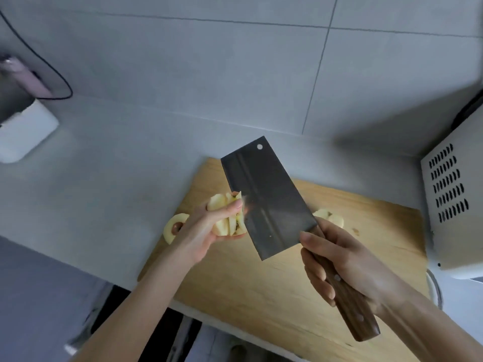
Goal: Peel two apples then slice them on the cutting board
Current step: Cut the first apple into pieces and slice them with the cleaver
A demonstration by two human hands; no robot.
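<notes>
My left hand (pixel 201 231) holds a bunch of peeled apple slices (pixel 226 218) above the left part of the wooden cutting board (pixel 261 288). My right hand (pixel 345 265) grips the wooden handle of a cleaver (pixel 266 197), whose broad blade is raised and tilted, its flat side against the slices. A peeled apple piece with its core showing (pixel 173 227) lies at the board's left edge. More apple slices (pixel 330 216) lie on the board behind the blade, partly hidden.
A white appliance with vent slots (pixel 452 199) stands at the right beside the board. A white knife block (pixel 23 131) with a pink handle sits at the far left, with a black cable on the grey wall. The counter edge runs near my arms.
</notes>
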